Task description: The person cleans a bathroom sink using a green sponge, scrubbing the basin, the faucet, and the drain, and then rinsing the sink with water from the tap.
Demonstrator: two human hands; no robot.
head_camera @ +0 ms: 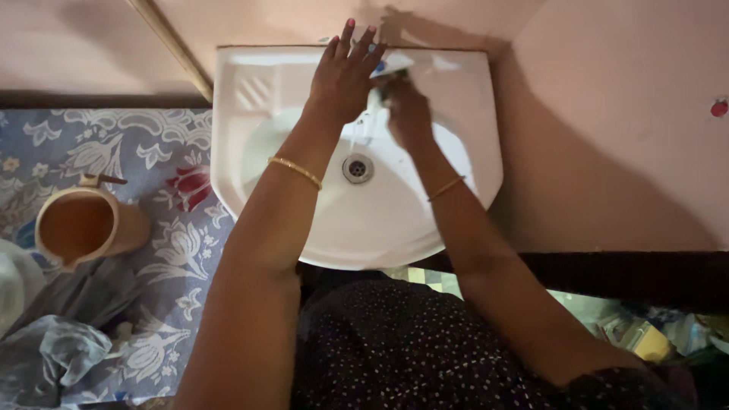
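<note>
- Head view, looking straight down: I see a white ceramic wash basin point(357, 220) fixed against a pink wall point(607, 137), filling the centre of the frame.
- Left hand point(343, 74): fingers spread and flat, reaching to 12 o'clock over the basin's back ledge; it grips nothing that I can make out, and a thin gold bangle point(295, 171) circles its forearm.
- Right hand point(406, 114): curled, just at 3 o'clock of the left hand, near the small tap point(377, 97) at the basin's rear; I cannot tell whether its fingers close on anything.
- White and blue object point(395, 64): lies on the back ledge at 12 o'clock of the right hand; its kind is too blurred to tell.
- Round metal drain point(358, 168): sits in the bowl at 6 o'clock of both hands, between the two forearms.
- Second gold bangle point(446, 187): on the right forearm, at 3 o'clock of the drain.
- Orange plastic jug point(83, 226): stands at 9 o'clock of the basin, well apart, on a blue floral-patterned covering point(175, 250).
- Crumpled grey plastic bag point(53, 353): lies at 6 o'clock of the jug.
- Dark dotted garment point(395, 342): worn by the person, at 6 o'clock of the basin.
</note>
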